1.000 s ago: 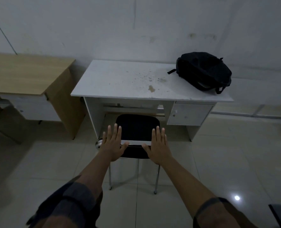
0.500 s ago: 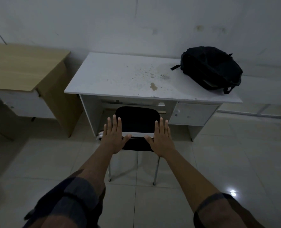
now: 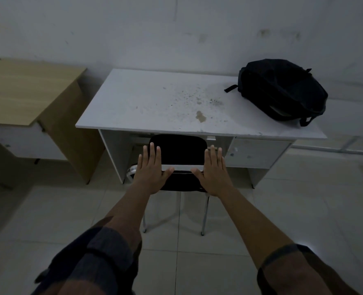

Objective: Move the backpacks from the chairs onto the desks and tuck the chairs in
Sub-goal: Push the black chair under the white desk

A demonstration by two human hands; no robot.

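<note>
Black fabric on the padded, metal-legged chair (image 3: 177, 152) at centre frame meets your flat palms; your left hand (image 3: 149, 174) and right hand (image 3: 215, 174) press its backrest with fingers spread, grasping nothing; the tucking step looks nearly done, and the next move calls for one straight push; the soft black backpack (image 3: 282, 90) lies upper right on the stained white desk (image 3: 155, 103); a wooden desk (image 3: 23, 90) stands upper left; pale tiled floor (image 3: 304, 209) below.

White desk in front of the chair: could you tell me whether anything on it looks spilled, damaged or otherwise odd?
Yes. The white desk has dark specks and a brownish stain near the middle of its top, like dried spill marks. The black backpack lies slumped at the right end, one strap close to the front edge.
</note>
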